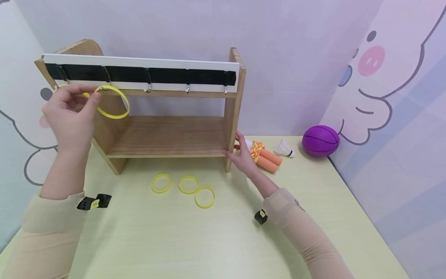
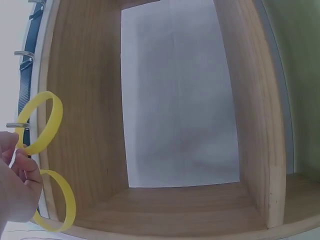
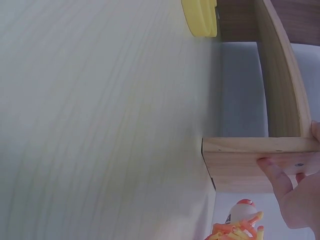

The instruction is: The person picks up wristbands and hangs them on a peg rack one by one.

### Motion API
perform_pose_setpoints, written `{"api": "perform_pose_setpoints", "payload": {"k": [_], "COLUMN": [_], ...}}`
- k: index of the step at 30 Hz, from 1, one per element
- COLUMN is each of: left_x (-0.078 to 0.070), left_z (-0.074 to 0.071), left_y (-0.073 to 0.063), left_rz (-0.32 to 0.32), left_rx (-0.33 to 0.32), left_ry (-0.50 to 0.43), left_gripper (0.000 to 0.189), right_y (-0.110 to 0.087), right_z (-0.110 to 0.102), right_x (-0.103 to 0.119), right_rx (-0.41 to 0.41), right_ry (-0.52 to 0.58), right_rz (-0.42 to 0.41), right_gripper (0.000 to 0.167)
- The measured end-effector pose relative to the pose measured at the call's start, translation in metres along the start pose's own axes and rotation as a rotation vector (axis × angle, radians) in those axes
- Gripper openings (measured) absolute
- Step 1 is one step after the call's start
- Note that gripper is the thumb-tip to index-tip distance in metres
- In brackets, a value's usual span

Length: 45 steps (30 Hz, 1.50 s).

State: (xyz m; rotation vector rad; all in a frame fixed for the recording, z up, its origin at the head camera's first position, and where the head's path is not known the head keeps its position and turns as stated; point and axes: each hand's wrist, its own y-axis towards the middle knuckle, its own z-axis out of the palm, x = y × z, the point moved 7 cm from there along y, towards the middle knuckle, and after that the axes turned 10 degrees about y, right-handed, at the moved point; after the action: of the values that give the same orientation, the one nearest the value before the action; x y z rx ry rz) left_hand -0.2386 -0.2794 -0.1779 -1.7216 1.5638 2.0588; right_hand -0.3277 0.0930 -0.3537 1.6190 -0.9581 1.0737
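Note:
With thumb and fingertips my left hand [image 1: 71,116] pinches a yellow ring [image 1: 114,116] at the second hook from the left on the black-and-white rail [image 1: 167,77]. In the left wrist view that hook crosses the held ring [image 2: 56,117]. Another yellow ring [image 2: 69,200] hangs at the first hook, partly behind the hand in the head view. My right hand [image 1: 245,157] grips the right side panel of the wooden shelf [image 1: 233,120], thumb at the front edge, other fingers partly hidden behind. Three more hooks along the rail hold no rings.
Three yellow rings [image 1: 188,192] lie on the table [image 1: 167,240] before the shelf. Right of it are a jump rope with orange handles [image 1: 267,162], a shuttlecock [image 1: 283,149] and a purple ball [image 1: 320,141]. Walls stand behind and at both sides.

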Motion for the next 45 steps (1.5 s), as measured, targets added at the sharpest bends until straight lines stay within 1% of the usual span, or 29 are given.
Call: {"api": "perform_pose_setpoints", "payload": {"k": [3, 5, 8, 10, 13, 16, 19, 21, 23, 25, 28, 30, 31, 34, 36, 39, 41, 45], "left_x": [-0.001, -0.002, -0.004, -0.006, -0.009, -0.012, -0.013, -0.011, -0.006, -0.001, 0.006, 0.010, 0.014, 0.025, 0.033, 0.047, 0.056, 0.075], "left_z": [-0.001, -0.001, -0.003, -0.003, 0.000, 0.007, 0.016, 0.023, 0.030, 0.037, 0.048, 0.054, 0.057, 0.066, 0.072, 0.079, 0.083, 0.090], "left_y": [-0.001, -0.002, -0.005, -0.009, -0.016, -0.024, -0.033, -0.040, -0.048, -0.058, -0.072, -0.081, -0.085, -0.096, -0.103, -0.115, -0.123, -0.138], "left_rz": [0.000, 0.009, 0.046, 0.076, 0.101, 0.129, 0.199, 0.260, 0.303, 0.337, 0.360, 0.386, 0.387, 0.431, 0.453, 0.465, 0.452, 0.438], "left_rx": [0.000, -0.005, -0.013, -0.005, 0.029, 0.079, 0.124, 0.159, 0.217, 0.285, 0.395, 0.452, 0.487, 0.593, 0.674, 0.777, 0.841, 0.938], "left_ry": [0.021, 0.054, 0.121, 0.158, 0.173, 0.168, 0.167, 0.169, 0.178, 0.230, 0.289, 0.329, 0.343, 0.371, 0.389, 0.386, 0.386, 0.400], "left_gripper": [0.018, 0.019, 0.021, 0.022, 0.022, 0.023, 0.022, 0.021, 0.022, 0.024, 0.025, 0.025, 0.025, 0.024, 0.025, 0.026, 0.026, 0.026], "right_y": [0.000, 0.001, 0.001, 0.001, 0.002, 0.003, 0.003, 0.003, 0.002, 0.002, 0.002, 0.001, 0.001, 0.001, 0.001, 0.001, 0.002, 0.002], "right_z": [0.000, 0.000, -0.001, -0.001, -0.001, 0.000, 0.000, 0.000, 0.000, 0.000, 0.000, 0.000, 0.000, 0.000, -0.001, -0.001, -0.001, 0.000], "right_x": [-0.001, -0.001, 0.000, 0.001, 0.001, 0.000, -0.001, -0.002, -0.003, -0.003, -0.004, -0.004, -0.004, -0.004, -0.004, -0.004, -0.004, -0.003], "right_rx": [0.001, 0.000, 0.000, 0.000, 0.001, 0.004, 0.005, 0.005, 0.005, 0.006, 0.007, 0.006, 0.006, 0.005, 0.004, 0.003, 0.003, 0.005], "right_ry": [-0.004, -0.007, -0.010, -0.011, -0.012, -0.012, -0.011, -0.011, -0.009, -0.006, 0.002, 0.006, 0.008, 0.010, 0.010, 0.008, 0.006, 0.005], "right_rz": [0.008, 0.018, 0.022, 0.018, 0.007, 0.004, 0.004, 0.007, 0.007, 0.008, 0.008, 0.007, 0.007, 0.004, 0.003, 0.002, 0.002, 0.003], "right_gripper": [0.078, 0.079, 0.079, 0.079, 0.079, 0.079, 0.079, 0.079, 0.079, 0.079, 0.079, 0.079, 0.078, 0.078, 0.078, 0.078, 0.078, 0.078]}}
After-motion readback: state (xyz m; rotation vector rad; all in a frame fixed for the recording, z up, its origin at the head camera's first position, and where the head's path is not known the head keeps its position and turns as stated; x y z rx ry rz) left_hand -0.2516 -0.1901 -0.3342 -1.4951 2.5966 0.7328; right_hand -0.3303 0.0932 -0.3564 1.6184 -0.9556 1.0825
